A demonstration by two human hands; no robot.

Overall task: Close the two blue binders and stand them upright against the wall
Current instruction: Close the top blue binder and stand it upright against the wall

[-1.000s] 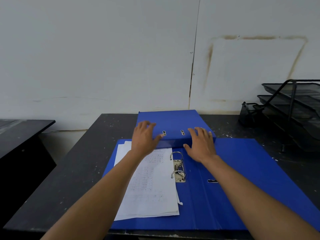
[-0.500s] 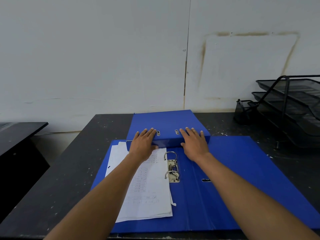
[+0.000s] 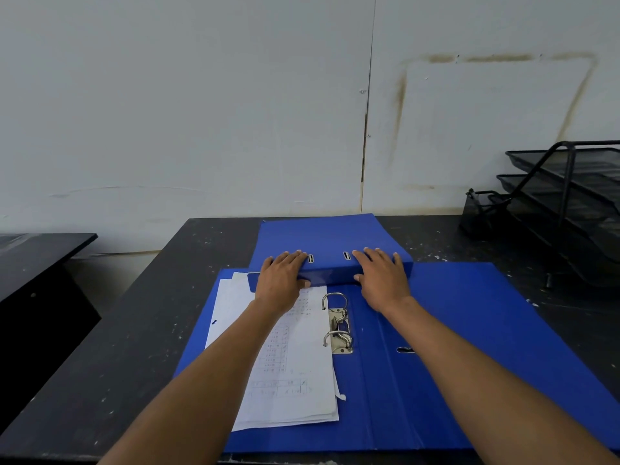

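A closed blue binder [image 3: 322,238] lies flat on the black table, its far end near the wall. My left hand [image 3: 281,280] grips its near left edge, thumb under the edge and fingers on top. My right hand [image 3: 382,278] grips the near right edge the same way. In front of it an open blue binder [image 3: 469,347] lies spread flat, with metal rings [image 3: 337,325] at its middle and a stack of printed papers [image 3: 285,370] on its left half. The closed binder's near edge overlaps the open one.
The white wall [image 3: 235,112] rises just behind the table [image 3: 117,347]. A black mesh tray rack [image 3: 570,209] stands at the back right. A second dark table [image 3: 33,256] sits to the left across a gap.
Both hands have settled from lying on top of the closed binder to gripping its near edge, thumbs below. The view has shifted slightly; the binders have hardly moved.
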